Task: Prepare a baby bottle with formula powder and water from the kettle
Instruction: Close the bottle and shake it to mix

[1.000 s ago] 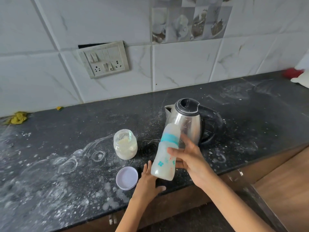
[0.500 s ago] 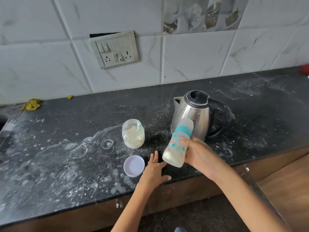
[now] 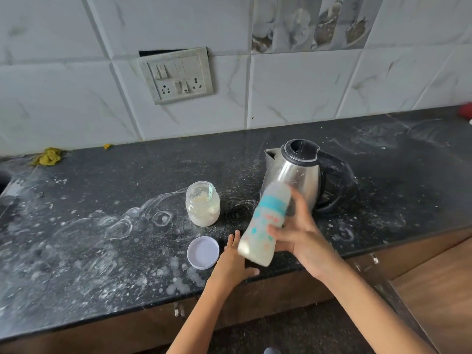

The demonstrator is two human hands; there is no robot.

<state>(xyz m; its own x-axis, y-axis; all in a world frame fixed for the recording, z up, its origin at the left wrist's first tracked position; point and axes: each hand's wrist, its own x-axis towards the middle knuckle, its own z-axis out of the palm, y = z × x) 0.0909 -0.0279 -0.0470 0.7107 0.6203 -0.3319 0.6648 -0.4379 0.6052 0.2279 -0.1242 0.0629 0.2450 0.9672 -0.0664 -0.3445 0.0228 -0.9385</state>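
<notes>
Fingers [image 3: 277, 229] of my right hand [image 3: 301, 241] wrap the capped bottle [image 3: 264, 226], tilted above the tabletop's [image 3: 102, 251] near edge, just in front of the kettle [image 3: 296, 175]. Left hand [image 3: 233, 261] lies spread flat. Shaking could slip it, or loosen the cap and spill.

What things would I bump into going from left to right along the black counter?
Yellow cloth → open powder jar → bottle, tilted in the right hand → kettle → something red at the edge.
</notes>
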